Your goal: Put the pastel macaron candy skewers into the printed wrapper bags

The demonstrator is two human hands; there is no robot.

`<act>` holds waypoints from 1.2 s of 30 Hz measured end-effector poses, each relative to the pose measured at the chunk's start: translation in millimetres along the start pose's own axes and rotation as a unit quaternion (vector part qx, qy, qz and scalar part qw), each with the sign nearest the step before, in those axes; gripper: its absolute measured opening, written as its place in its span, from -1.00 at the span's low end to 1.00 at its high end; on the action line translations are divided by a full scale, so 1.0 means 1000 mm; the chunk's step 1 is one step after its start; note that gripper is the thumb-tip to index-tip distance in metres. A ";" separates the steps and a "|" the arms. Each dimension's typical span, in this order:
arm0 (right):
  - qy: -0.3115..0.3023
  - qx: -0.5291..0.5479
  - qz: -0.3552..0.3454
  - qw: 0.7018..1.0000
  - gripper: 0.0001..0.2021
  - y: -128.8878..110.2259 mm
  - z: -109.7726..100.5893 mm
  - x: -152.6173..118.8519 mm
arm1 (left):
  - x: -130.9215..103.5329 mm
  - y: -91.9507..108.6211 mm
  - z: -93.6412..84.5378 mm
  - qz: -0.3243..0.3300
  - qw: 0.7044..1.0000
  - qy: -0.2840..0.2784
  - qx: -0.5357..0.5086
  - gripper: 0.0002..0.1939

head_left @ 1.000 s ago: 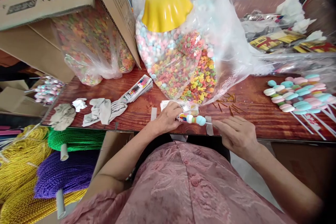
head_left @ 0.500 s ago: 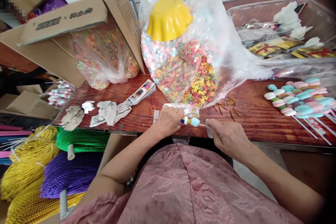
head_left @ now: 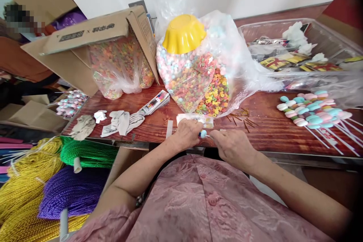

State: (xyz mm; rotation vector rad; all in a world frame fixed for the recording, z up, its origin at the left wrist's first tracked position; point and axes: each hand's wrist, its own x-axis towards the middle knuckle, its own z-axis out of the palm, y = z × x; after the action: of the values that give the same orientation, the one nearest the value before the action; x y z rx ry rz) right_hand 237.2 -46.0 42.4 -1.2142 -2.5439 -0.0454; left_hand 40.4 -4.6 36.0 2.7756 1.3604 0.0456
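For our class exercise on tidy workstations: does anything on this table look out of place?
Two things stand out: thin gold strips lie scattered loose on the table near the plastic bag, not bundled; and the yellow bowl sits upside down on that bag, an odd perch.

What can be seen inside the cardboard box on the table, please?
A clear bag of small colourful pieces bulges from the cardboard box; anything behind the bag is hidden.

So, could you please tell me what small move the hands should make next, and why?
Probably a gentle push of the white stick by the right hand towards the left hand, which should hold steady: a pale blue piece sits exposed just outside the left hand's grip, with the right hand gripping the stick close behind it.
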 end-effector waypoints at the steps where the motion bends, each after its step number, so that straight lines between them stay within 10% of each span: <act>1: -0.008 0.008 -0.003 1.000 -0.79 -0.003 0.005 0.004 | 0.000 0.003 0.002 -0.008 1.000 -0.007 -0.011 -0.75; 9: 0.039 0.054 -0.023 0.998 -0.80 0.000 0.026 0.020 | -0.004 0.002 -0.003 -0.031 0.969 -0.012 -0.246 -0.67; 13: 0.090 0.126 -0.024 0.988 -0.77 0.019 0.004 0.016 | -0.011 -0.011 -0.017 0.004 0.864 0.001 -0.503 -0.56; 18: 0.085 0.154 -0.004 0.984 -0.76 0.017 -0.002 0.018 | -0.010 0.006 -0.004 -0.124 0.728 -0.046 -0.672 -0.56; 26: 0.213 0.343 0.111 0.908 -0.51 0.012 0.008 0.026 | 0.000 0.029 0.000 -0.224 0.629 0.089 -0.739 -0.54; 30: 0.228 0.442 0.170 0.851 -0.78 0.007 0.025 0.021 | 0.002 0.027 0.003 -0.256 0.640 0.101 -0.718 -0.51; 36: 0.255 0.389 0.177 0.867 -0.79 -0.007 0.039 0.030 | -0.002 0.026 0.009 -0.171 0.624 -0.007 -0.762 -0.47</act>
State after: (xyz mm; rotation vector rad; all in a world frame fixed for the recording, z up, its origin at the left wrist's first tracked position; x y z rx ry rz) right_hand 203.5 -21.4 15.2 -1.0964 -1.5780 0.6028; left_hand 59.9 -22.1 28.4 1.0358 0.9256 0.7415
